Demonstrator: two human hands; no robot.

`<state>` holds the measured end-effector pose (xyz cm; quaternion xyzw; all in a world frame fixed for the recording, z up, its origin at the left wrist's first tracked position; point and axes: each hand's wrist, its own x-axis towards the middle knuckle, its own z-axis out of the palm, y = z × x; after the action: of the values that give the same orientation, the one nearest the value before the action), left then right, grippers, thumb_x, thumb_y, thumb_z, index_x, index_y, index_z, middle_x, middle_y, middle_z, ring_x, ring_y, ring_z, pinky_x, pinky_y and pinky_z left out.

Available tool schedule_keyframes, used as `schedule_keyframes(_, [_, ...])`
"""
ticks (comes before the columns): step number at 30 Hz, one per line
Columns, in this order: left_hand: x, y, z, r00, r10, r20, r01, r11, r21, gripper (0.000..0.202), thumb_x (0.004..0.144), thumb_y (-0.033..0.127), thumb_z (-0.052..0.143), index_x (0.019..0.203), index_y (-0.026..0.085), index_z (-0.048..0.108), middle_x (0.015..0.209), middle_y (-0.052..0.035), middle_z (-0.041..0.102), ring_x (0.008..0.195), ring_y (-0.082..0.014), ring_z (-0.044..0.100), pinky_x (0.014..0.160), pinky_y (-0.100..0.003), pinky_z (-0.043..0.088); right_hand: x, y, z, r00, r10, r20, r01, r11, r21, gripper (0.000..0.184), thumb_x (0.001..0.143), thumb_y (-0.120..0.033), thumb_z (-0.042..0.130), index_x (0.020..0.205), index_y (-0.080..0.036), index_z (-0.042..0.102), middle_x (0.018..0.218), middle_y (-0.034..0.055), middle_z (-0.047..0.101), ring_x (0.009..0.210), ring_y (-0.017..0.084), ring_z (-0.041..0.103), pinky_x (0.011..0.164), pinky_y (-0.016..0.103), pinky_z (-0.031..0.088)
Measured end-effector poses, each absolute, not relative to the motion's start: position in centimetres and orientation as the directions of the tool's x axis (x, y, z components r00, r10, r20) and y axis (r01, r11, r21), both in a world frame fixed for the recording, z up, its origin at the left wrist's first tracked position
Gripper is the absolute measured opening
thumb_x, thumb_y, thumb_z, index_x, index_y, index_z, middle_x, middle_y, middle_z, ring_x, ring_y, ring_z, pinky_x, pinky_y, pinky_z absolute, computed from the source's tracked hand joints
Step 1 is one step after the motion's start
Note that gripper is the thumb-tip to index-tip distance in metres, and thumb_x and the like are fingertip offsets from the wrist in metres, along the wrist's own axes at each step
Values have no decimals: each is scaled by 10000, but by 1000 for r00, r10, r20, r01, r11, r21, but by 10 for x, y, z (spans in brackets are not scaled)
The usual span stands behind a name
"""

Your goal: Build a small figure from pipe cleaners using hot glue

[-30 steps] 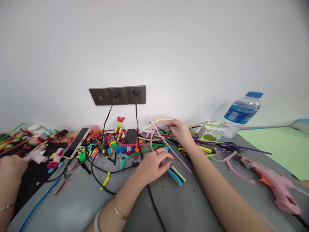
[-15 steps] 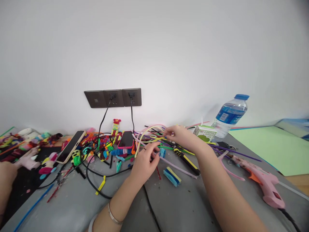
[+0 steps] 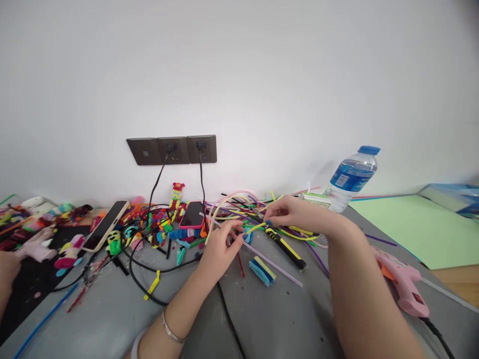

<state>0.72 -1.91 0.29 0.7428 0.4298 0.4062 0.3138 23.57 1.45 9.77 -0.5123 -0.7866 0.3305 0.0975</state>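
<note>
A short yellow pipe cleaner (image 3: 256,227) is stretched between both hands above a tangle of coloured pipe cleaners (image 3: 232,207) on the grey table (image 3: 284,319). My left hand (image 3: 220,244) pinches its left end, fingers closed. My right hand (image 3: 286,212) pinches the right end, also closed. Just below my right hand lies a black and yellow tool (image 3: 286,245). A small blue and yellow folded bundle (image 3: 262,270) lies nearer to me.
Two phones (image 3: 192,214) (image 3: 105,232) charge from wall sockets (image 3: 172,149), with black cables across the table. A water bottle (image 3: 350,177), a green carton (image 3: 316,198), a pink glue gun (image 3: 402,281) and green paper (image 3: 415,224) are at right. Another person's hand (image 3: 7,271) is at far left.
My left hand lifted off the table and moved up to the pile. My right hand drew back from the pile with a yellow pipe cleaner, and now both hands pinch it.
</note>
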Motion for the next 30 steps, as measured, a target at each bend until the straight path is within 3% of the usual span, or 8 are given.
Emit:
schedule_keyframes(6, [8,-19,5,380,880,286,424,-440,792,172,880,233,544,920,181,702,891,-38,746,810,-181,672,723,-264,469,207,20,87,-616,773,-156,616,348,-707,273,811,-356,550,823,-168,748,687,23,630,592,133,450,523,256,316])
schedule_keyframes(14, [8,-22,9,361,893,268,409,-410,815,256,927,256,437,837,177,664,704,-18,705,630,-147,618,620,-242,437,212,27,77,-645,742,-183,596,339,-727,282,821,-370,555,799,-154,735,626,-9,552,545,103,376,500,243,275])
schedule_keyframes(21, [8,-18,5,252,945,208,229,-267,936,276,920,331,425,1014,156,616,714,-31,694,491,-116,538,515,-237,434,212,28,78,-703,688,-180,501,299,-812,283,819,-406,599,836,-164,744,644,-8,577,565,111,436,529,240,334])
schedule_keyframes(25, [10,-17,3,185,969,163,82,-181,980,266,904,375,459,999,165,592,748,-44,717,545,-143,618,535,-253,483,215,27,79,-730,643,-232,475,233,-848,250,858,-393,577,852,-168,686,660,-29,508,565,93,382,523,231,293])
schedule_keyframes(30, [11,-15,3,172,980,101,-54,-93,994,300,881,434,509,992,168,594,814,-72,740,657,-188,701,626,-303,560,222,27,79,-677,703,-218,432,140,-891,268,844,-440,619,828,-173,614,629,-59,446,530,73,347,490,215,256])
